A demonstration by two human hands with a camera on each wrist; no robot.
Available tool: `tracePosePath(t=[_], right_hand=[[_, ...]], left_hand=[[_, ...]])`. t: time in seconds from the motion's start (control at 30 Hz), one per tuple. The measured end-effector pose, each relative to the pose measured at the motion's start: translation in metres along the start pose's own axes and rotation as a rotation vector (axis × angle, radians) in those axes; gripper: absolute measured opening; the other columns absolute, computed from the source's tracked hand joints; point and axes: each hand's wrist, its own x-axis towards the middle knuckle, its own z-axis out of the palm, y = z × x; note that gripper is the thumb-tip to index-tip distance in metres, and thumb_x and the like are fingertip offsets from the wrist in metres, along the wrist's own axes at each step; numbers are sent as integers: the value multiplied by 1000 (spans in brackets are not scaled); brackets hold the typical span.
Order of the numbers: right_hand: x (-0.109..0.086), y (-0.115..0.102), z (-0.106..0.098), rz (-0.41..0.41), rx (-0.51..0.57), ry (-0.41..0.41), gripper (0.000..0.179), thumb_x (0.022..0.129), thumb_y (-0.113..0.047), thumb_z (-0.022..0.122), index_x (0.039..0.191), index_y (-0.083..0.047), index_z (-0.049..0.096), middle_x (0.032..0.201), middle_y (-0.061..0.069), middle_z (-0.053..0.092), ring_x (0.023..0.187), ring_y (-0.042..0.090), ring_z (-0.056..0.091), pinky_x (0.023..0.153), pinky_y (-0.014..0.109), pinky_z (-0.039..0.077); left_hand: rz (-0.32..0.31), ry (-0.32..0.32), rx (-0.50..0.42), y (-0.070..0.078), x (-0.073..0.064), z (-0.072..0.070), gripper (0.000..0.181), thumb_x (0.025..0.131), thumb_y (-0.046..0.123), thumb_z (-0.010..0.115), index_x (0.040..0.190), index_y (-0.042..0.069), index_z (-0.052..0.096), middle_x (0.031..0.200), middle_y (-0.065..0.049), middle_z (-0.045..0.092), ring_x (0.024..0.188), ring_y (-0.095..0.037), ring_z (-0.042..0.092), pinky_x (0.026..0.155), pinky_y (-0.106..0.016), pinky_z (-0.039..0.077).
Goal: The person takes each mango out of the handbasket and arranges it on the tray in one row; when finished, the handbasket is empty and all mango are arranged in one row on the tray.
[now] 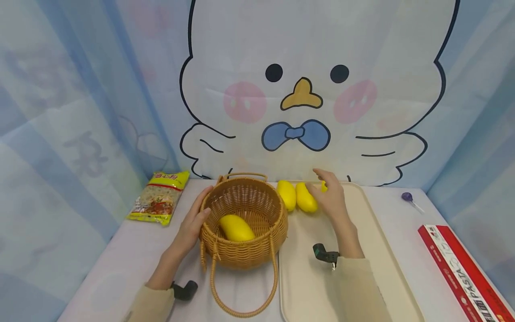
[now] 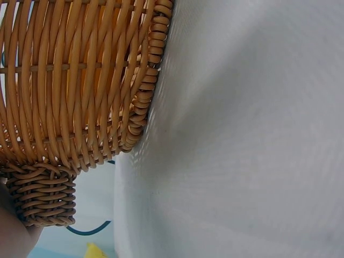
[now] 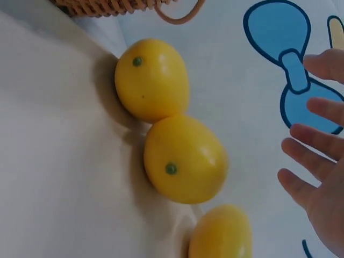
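A brown wicker basket point(image 1: 245, 255) stands left of centre, with one yellow mango point(image 1: 236, 228) inside. My left hand point(image 1: 189, 226) rests against its left side, thumb at the rim and fingers along the outer wall. In the left wrist view, the weave of the basket point(image 2: 70, 80) fills the upper left. My right hand point(image 1: 331, 197) hovers near the tray's far end, fingers spread and holding nothing. Beside it lie yellow mangoes: one at left point(image 1: 286, 195), one in the middle point(image 1: 306, 198) and a third point(image 1: 324, 186) mostly hidden by the hand.
Under the mangoes is a cream tray point(image 1: 299, 277). A yellow food packet point(image 1: 161, 197) lies at back left. At right are a purple lollipop point(image 1: 407, 197) and a red pasta box point(image 1: 466, 277). A printed curtain point(image 1: 297, 161) hangs behind the table.
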Motion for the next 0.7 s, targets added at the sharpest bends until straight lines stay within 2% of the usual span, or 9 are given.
tracePosePath(t=[0.17,0.33,0.5,0.7], right_hand=[[-7,-24,11,-108,68,-90,54,93,-30,68,142,-15,53,145,10,53,131,32,49,111,56,40],[-17,-54,26,-192,54,-176,55,91,-38,69,142,-25,53,146,1,52,136,25,48,113,55,40],[-31,-86,40,-308,64,-276,57,91,-39,70,143,-25,52,145,-1,52,137,23,48,113,51,42],[-49,-116,58,-492,-68,-353,55,92,-38,69,143,-22,54,142,-1,55,135,21,51,111,43,46]], left_hand=[[-16,5,2,1,1,1,55,105,25,35,156,40,22,166,6,20,154,-28,20,120,-64,20],[-24,7,4,3,0,2,55,105,24,35,156,40,22,166,5,20,154,-29,20,120,-64,21],[-19,9,-1,4,0,1,55,105,23,35,157,37,22,166,5,20,154,-28,20,121,-63,20],[-27,7,-6,3,0,1,54,106,25,35,157,38,22,166,6,20,154,-28,20,121,-63,20]])
